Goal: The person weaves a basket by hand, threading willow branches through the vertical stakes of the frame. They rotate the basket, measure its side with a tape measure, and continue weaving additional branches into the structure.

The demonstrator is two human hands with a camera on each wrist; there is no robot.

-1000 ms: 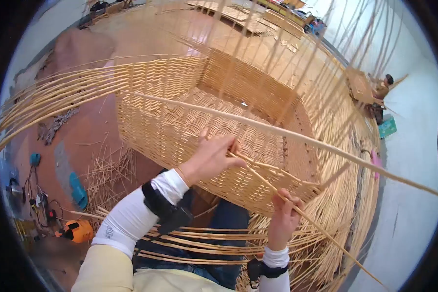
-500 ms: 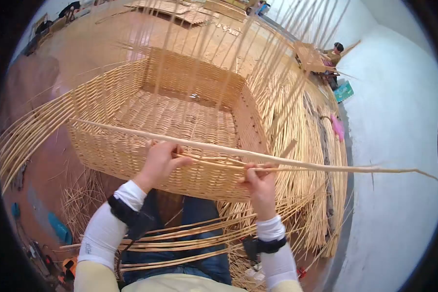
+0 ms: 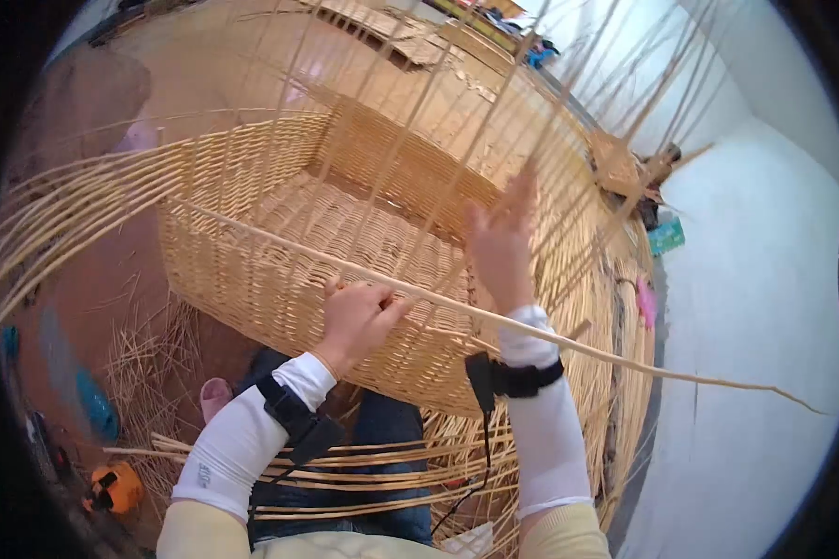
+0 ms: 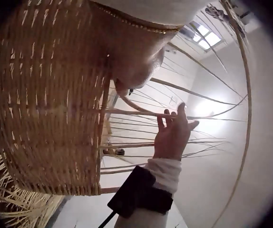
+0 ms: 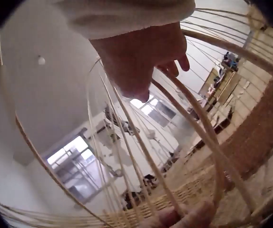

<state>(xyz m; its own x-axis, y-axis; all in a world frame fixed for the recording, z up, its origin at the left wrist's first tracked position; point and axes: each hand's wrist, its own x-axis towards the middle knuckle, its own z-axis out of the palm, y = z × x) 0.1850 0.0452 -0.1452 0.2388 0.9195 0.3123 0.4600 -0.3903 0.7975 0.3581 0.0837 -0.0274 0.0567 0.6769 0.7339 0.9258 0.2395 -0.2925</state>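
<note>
The woven basket has tall upright stakes along its sides. At its near wall, the left hand grips the top edge, fingers bent over it; in the right wrist view, part of the left hand shows low at the stakes' bases. My right hand is raised among the stakes, fingers mostly extended. In the left wrist view, the right hand's fingers touch or lie close to a thin rod. A long pale rod slants across in front of the basket, above the left hand.
Loose rods fan out from the basket's left side. More rods lie across the legs, and a large pile covers the floor at right, beside the wall. A person is farther back; an orange object lies lower left.
My right hand has left the thin rod at the near edge and risen among the stakes. The left hand stays at that edge. The head view has shifted.
</note>
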